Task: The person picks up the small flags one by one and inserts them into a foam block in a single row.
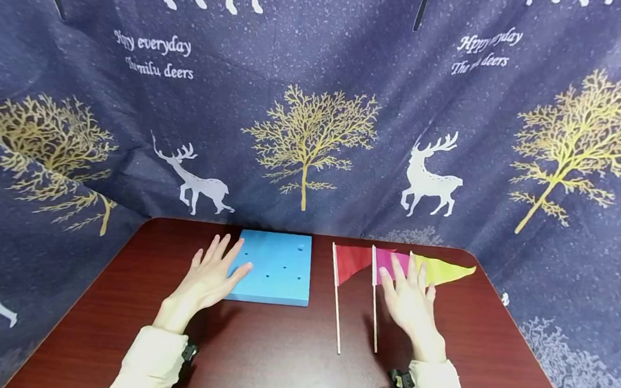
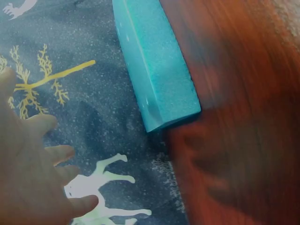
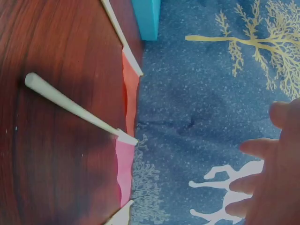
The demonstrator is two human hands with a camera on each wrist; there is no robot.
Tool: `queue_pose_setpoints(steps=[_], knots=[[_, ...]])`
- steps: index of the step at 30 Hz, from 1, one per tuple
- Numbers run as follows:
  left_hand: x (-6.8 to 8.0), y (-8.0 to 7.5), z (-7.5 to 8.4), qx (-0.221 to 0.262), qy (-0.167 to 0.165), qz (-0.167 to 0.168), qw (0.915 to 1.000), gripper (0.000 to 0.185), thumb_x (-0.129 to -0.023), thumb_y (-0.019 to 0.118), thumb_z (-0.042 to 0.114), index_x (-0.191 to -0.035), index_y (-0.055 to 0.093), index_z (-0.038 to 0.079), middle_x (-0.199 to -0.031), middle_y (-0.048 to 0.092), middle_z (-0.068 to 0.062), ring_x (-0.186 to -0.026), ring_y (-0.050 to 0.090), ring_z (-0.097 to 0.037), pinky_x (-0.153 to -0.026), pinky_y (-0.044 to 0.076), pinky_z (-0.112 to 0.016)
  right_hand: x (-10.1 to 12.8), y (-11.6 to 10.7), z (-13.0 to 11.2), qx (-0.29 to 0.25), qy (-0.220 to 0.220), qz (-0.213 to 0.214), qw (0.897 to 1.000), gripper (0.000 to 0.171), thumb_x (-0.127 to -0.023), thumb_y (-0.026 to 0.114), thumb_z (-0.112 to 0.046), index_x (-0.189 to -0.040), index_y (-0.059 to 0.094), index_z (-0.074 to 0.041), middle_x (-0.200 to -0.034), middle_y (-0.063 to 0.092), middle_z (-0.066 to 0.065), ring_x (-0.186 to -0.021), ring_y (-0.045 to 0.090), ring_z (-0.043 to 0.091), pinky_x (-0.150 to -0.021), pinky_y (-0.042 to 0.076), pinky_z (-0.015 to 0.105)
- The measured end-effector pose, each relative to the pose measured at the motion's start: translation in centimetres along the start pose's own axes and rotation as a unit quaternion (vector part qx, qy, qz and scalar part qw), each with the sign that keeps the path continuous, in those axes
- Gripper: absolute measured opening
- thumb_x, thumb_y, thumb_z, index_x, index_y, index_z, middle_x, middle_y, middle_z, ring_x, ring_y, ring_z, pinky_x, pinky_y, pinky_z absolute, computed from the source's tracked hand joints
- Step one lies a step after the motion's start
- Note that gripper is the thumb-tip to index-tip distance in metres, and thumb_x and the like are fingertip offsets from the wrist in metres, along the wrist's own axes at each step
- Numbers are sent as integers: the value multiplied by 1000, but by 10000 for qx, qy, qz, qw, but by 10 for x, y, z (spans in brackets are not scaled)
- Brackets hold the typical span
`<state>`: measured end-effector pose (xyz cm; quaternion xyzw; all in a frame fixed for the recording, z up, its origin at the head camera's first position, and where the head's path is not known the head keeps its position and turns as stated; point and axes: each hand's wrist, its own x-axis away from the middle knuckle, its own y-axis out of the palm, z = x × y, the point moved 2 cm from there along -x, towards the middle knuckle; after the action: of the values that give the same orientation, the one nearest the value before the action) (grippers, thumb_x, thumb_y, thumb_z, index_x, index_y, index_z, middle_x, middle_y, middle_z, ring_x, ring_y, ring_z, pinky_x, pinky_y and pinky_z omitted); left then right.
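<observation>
A blue foam block (image 1: 277, 268) with several small holes lies flat on the dark red table (image 1: 277, 360). My left hand (image 1: 213, 274) hovers open at its left edge, fingers spread, fingertips over the block's left side. In the left wrist view the block (image 2: 157, 65) lies apart from my left hand (image 2: 33, 173). Three small flags on thin wooden sticks lie side by side to the right: red (image 1: 350, 262), pink (image 1: 389, 261), yellow (image 1: 443, 269). My right hand (image 1: 408, 297) is open above the pink and yellow flags and holds nothing. The right wrist view shows the red flag (image 3: 130, 91) and pink flag (image 3: 123, 166).
A dark blue curtain (image 1: 316, 110) printed with gold trees and white deer hangs around the table's back and sides. The table's front half is bare wood. Cream sleeves (image 1: 152, 363) cover both forearms.
</observation>
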<state>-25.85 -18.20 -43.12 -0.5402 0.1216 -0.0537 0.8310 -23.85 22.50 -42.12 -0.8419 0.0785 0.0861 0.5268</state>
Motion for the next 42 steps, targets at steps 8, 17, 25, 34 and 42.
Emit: queue_pose_setpoints(steps=[8, 17, 25, 34, 42], knots=[[-1, 3, -9, 304, -8, -63, 9995, 82, -95, 33, 70, -157, 25, 18, -161, 14, -18, -147, 5, -37, -110, 13, -65, 0, 6, -5, -337, -50, -105, 9994, 61, -102, 40, -48, -147, 43, -7, -157, 18, 28, -145, 3, 47, -103, 11, 75], [-3, 8, -25, 577, 47, -88, 9983, 81, -95, 45, 65, -152, 37, 9, -155, 26, -23, -142, 23, -42, -104, 23, -69, 4, 19, -14, -484, -213, -123, 9985, 47, -97, 58, -37, -134, 59, -8, -144, 44, 25, -133, 38, 45, -99, 33, 68], [-6, 16, -32, 709, 33, -127, 9974, 76, -96, 50, 59, -147, 43, 3, -151, 32, -27, -138, 28, -45, -102, 26, -69, 7, 32, -19, -539, -305, -153, 9980, 43, -95, 62, -33, -129, 63, -8, -134, 56, 18, -124, 50, 40, -94, 41, 63], [-4, 21, -33, 983, -4, -402, 9943, 65, -98, 58, 42, -145, 44, -1, -147, 36, -29, -133, 35, -46, -102, 34, -63, 11, 45, -27, -584, -237, -348, 9974, 37, -93, 65, -29, -122, 66, -7, -118, 66, 15, -113, 58, 37, -86, 47, 60], [-6, 23, -34, 1105, -200, -476, 9925, 66, -96, 63, 34, -146, 41, -3, -144, 35, -31, -131, 34, -46, -101, 34, -62, 12, 56, -27, -637, -254, -420, 9968, 21, -91, 67, -28, -107, 71, -14, -98, 71, 5, -91, 68, 31, -67, 52, 53]])
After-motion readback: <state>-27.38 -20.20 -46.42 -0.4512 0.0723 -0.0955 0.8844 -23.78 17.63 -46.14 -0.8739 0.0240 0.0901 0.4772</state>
